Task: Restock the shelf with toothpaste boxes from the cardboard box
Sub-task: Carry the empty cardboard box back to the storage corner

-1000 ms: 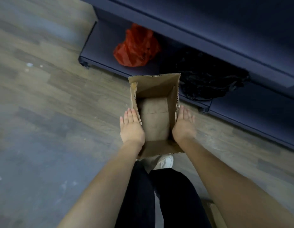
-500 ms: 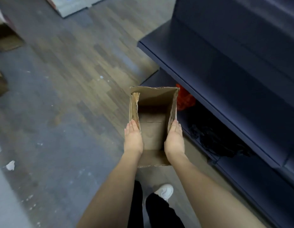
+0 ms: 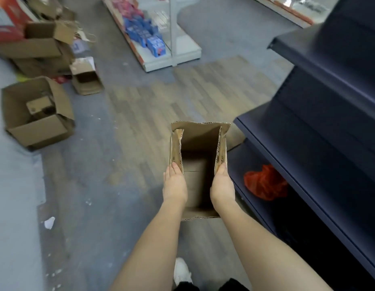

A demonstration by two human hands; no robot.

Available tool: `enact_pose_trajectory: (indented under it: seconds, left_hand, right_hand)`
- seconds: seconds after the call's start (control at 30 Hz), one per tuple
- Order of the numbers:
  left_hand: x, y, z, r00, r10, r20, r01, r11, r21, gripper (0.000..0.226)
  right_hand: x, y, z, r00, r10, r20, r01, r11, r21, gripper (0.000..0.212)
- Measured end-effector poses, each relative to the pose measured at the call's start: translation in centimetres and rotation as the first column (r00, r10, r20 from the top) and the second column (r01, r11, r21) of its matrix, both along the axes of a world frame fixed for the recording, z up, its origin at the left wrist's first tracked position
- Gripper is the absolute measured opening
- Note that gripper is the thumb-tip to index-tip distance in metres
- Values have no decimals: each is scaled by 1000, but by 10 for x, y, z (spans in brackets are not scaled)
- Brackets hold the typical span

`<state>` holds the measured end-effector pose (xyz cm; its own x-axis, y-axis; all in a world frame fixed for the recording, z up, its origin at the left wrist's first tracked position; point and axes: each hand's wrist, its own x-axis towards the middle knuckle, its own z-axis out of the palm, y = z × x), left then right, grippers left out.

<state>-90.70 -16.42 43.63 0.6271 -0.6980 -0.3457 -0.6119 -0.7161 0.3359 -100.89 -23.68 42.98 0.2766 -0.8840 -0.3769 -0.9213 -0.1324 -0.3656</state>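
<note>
Between two flat hands above the floor: one open cardboard box (image 3: 200,164), carried beside the dark shelf unit (image 3: 320,127).

Left hand (image 3: 175,185) and right hand (image 3: 222,186) press its long side walls from outside, fingers straight and together, palms inward, forearms extended. Its top flaps stand up; its brown interior shows nothing inside. One red plastic bag (image 3: 265,182) lies on the unit's lowest shelf, just right of the box. Across the floor at left lie three open empty cartons (image 3: 38,114), and beyond, a white shelf (image 3: 171,57) holding blue product boxes (image 3: 147,36), too blurred to count.
</note>
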Motion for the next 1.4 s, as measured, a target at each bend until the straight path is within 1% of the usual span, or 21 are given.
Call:
enact_pose_trajectory:
  seconds: [0.07, 0.13, 0.23, 0.3, 0.4, 0.47, 0.53, 0.67, 0.8, 0.9, 0.97, 1.13, 1.3, 1.4]
  left_hand:
    - [22, 0, 4, 999, 34, 25, -34, 999, 8, 69]
    - [43, -5, 7, 997, 75, 25, -75, 997, 8, 73]
    - [74, -16, 10, 990, 141, 11, -141, 990, -11, 80]
    - [92, -24, 11, 982, 188, 0, -188, 982, -10, 82]
    - [126, -41, 8, 967, 255, 13, -255, 967, 7, 77]
    - [153, -58, 4, 952, 301, 48, -302, 953, 11, 75]
    - [180, -73, 0, 931, 359, 67, -361, 932, 17, 73]
    - [223, -93, -2, 874, 486, 23, -486, 869, 90, 71]
    - [259, -104, 0, 786, 618, -4, -615, 783, 90, 71]
    - [283, -107, 1, 736, 677, 6, -674, 732, 102, 74]
    - [302, -108, -1, 691, 723, -2, -720, 689, 86, 76]
    - [350, -109, -7, 614, 789, -13, -787, 613, 70, 73]
    - [409, -115, -18, 562, 827, -12, -824, 561, 79, 72]
    - [460, -114, -24, 527, 849, -30, -847, 528, 64, 70]
  right_hand:
    - [27, -2, 8, 1000, 28, 11, -28, 1000, 1, 57]
    - [53, -8, 17, 998, 56, 2, -56, 998, -7, 66]
    - [87, -24, 23, 988, 151, -39, -153, 987, -41, 73]
    - [109, -35, 25, 980, 190, -59, -194, 979, -61, 74]
    - [149, -58, 21, 956, 280, -87, -289, 950, -120, 68]
    - [179, -80, 16, 927, 357, -112, -370, 921, -124, 66]
    - [209, -102, 10, 898, 423, -118, -435, 894, -105, 69]
    - [268, -135, 2, 813, 568, -131, -578, 815, -52, 74]
    - [325, -157, 4, 721, 682, -122, -688, 726, -8, 76]
    - [361, -162, 7, 629, 761, -157, -770, 638, 9, 80]
    - [386, -164, 6, 577, 803, -150, -811, 585, 6, 80]
    - [446, -168, 0, 480, 867, -133, -874, 485, 6, 78]
    - [520, -170, -4, 425, 895, -138, -902, 431, 18, 76]
    - [574, -170, -1, 387, 907, -163, -917, 397, 29, 73]
